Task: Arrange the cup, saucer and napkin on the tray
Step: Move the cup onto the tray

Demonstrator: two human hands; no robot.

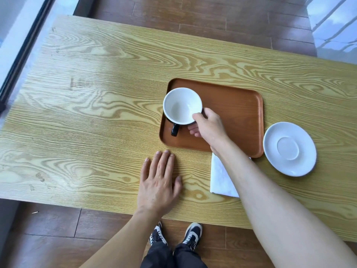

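A cup (181,106), white inside and black outside with a black handle pointing toward me, is at the left end of the brown tray (235,105). My right hand (207,124) grips its rim on the right side, thumb on the rim. I cannot tell whether the cup rests on the tray or hangs just above it. A white saucer (289,148) lies on the table right of the tray. A folded white napkin (222,176) lies in front of the tray, partly hidden under my right forearm. My left hand (160,180) rests flat on the table, fingers spread.
The wooden table (87,113) stretches far to the left. Its near edge runs just above my shoes. A window frame borders the left side, and wooden floor lies beyond the far edge.
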